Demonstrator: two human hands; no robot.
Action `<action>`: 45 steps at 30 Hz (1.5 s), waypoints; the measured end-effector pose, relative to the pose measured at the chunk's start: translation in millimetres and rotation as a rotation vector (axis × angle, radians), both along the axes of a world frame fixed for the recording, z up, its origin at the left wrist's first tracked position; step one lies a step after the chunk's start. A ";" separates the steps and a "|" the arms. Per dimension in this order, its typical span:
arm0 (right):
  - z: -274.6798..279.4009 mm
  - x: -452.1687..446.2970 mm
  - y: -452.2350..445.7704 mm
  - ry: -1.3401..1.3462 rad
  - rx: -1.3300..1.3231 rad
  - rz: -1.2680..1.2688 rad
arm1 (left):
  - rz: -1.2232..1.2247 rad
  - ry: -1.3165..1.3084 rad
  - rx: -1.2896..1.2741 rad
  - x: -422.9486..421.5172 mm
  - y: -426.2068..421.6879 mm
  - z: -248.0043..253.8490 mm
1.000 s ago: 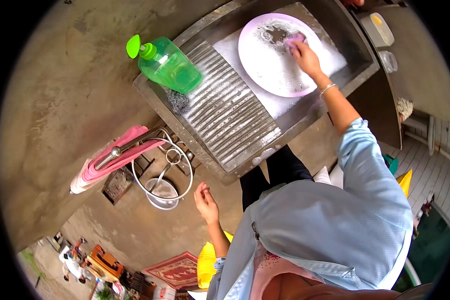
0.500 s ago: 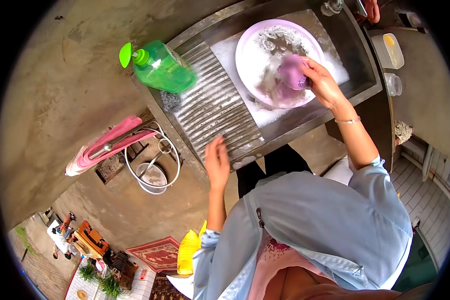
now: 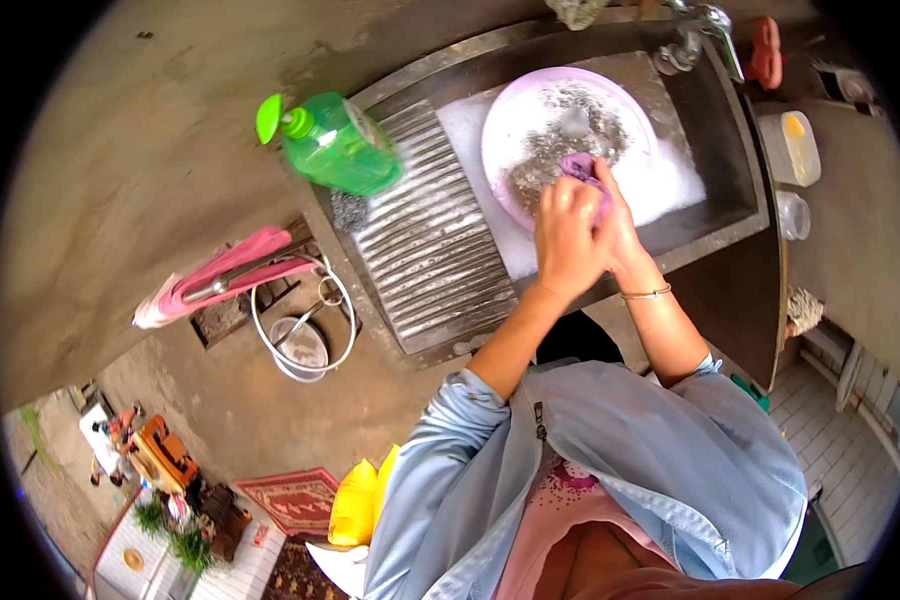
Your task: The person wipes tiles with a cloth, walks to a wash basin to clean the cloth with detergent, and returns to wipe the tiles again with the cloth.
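Note:
My left hand [image 3: 570,230] and my right hand [image 3: 620,228] are together over the near edge of a lilac basin [image 3: 497,105]. Both are closed on a bunched purple cloth [image 3: 578,166] with dark marks on it; most of it is hidden by my fingers. Grey, sudsy water [image 3: 560,150] fills the basin, which stands in a stone sink [image 3: 705,110]. White foam lies around it. Left of the basin is a ridged washboard [image 3: 435,230] streaked with suds.
A green pump bottle [image 3: 340,145] stands at the washboard's far left corner, beside a steel wool pad [image 3: 350,211]. The metal tap [image 3: 710,35] is at the back right. Plastic containers [image 3: 792,148] line the right side. A pink folded thing [image 3: 235,275] hangs at left.
My left hand has moved from beside the washboard to join my right hand on the purple cloth. The cloth has come nearer to the basin's near edge. The view has shifted slightly.

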State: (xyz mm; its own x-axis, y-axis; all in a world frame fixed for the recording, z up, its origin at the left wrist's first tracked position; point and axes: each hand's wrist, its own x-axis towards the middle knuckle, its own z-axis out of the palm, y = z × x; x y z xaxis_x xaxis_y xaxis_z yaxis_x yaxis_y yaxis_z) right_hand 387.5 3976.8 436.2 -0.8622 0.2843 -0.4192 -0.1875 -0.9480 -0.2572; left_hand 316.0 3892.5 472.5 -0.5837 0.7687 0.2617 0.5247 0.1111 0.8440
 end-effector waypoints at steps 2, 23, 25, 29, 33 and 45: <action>38.6 -16.5 -17.1 -0.249 0.130 -0.077 | 0.054 0.176 0.005 -3.0 -0.9 11.4; 88.9 -125.9 -31.6 -0.101 0.772 0.190 | 0.655 0.751 -0.002 -237.0 -84.4 83.9; 88.0 -154.3 -39.9 -0.017 0.576 0.256 | 0.589 0.613 -0.098 -281.1 -97.3 85.8; 61.2 -218.6 -52.7 0.126 0.201 0.249 | 0.308 -0.031 -0.120 -310.2 -93.6 83.9; 60.3 -256.4 -66.1 0.084 0.240 0.254 | 0.350 0.203 -0.306 -329.1 -82.5 83.7; 60.8 -283.9 -70.9 0.123 0.233 0.262 | 0.141 -0.541 0.003 -323.8 -61.0 63.7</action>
